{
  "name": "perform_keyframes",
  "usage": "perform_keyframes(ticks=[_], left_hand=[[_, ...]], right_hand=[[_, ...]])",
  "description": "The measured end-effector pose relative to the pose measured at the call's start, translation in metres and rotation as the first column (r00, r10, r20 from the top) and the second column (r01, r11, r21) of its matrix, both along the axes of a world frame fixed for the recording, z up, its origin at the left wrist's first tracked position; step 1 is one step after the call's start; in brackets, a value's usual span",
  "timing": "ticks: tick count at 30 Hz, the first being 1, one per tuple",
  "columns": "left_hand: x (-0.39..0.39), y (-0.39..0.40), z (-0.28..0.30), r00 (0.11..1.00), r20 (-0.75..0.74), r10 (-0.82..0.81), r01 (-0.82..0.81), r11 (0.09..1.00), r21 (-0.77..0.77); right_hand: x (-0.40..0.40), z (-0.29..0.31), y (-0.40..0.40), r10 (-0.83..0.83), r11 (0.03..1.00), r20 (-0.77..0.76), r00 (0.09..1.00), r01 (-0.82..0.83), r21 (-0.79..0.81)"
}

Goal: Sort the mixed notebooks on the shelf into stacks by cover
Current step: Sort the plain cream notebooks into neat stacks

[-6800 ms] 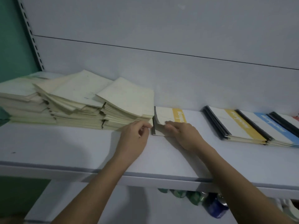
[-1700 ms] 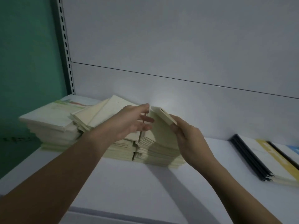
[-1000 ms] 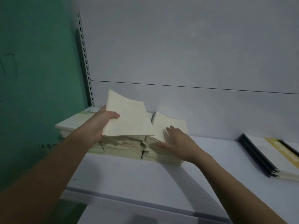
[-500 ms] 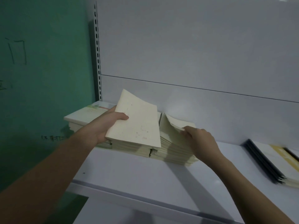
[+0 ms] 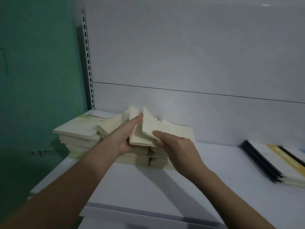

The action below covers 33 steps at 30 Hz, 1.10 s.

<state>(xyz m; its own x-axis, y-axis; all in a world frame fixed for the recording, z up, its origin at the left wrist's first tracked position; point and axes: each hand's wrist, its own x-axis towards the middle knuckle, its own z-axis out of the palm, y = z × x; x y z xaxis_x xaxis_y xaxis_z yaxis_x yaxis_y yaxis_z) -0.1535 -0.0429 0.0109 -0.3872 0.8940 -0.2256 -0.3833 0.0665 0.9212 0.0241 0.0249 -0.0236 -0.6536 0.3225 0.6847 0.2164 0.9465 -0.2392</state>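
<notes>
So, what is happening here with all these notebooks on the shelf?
A person is sorting notebooks on a white shelf. The left hand grips a few cream notebooks lifted above the cream stacks, and the right hand pinches the top one to peel it off. Another stack with a green printed cover lies at the far left. Black-spined notebooks with yellow bands lie apart on the right.

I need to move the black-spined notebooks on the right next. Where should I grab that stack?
Judging by its pose, take the black-spined notebook stack by its near corner, from the front. It lies flat, fanned on the shelf, with that corner nearest you; its right side runs out of frame.
</notes>
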Motion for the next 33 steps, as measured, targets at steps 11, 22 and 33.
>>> perform_keyframes(ticks=[11, 22, 33], left_hand=[[-0.024, -0.008, 0.012, 0.977, -0.114, 0.178, -0.173, 0.984, 0.047], [-0.050, -0.022, 0.009, 0.985, 0.108, 0.136, -0.150, 0.979, 0.135], [0.027, 0.007, 0.009, 0.988, -0.055, -0.144, 0.148, 0.986, 0.075]], right_hand=[[-0.005, -0.001, 0.032, -0.198, 0.925, -0.109, 0.974, 0.149, -0.349], [-0.006, -0.015, 0.031, -0.204, 0.885, 0.491, 0.847, 0.373, -0.277], [0.042, 0.018, 0.001, -0.209, 0.376, -0.270, 0.940, -0.178, -0.909]])
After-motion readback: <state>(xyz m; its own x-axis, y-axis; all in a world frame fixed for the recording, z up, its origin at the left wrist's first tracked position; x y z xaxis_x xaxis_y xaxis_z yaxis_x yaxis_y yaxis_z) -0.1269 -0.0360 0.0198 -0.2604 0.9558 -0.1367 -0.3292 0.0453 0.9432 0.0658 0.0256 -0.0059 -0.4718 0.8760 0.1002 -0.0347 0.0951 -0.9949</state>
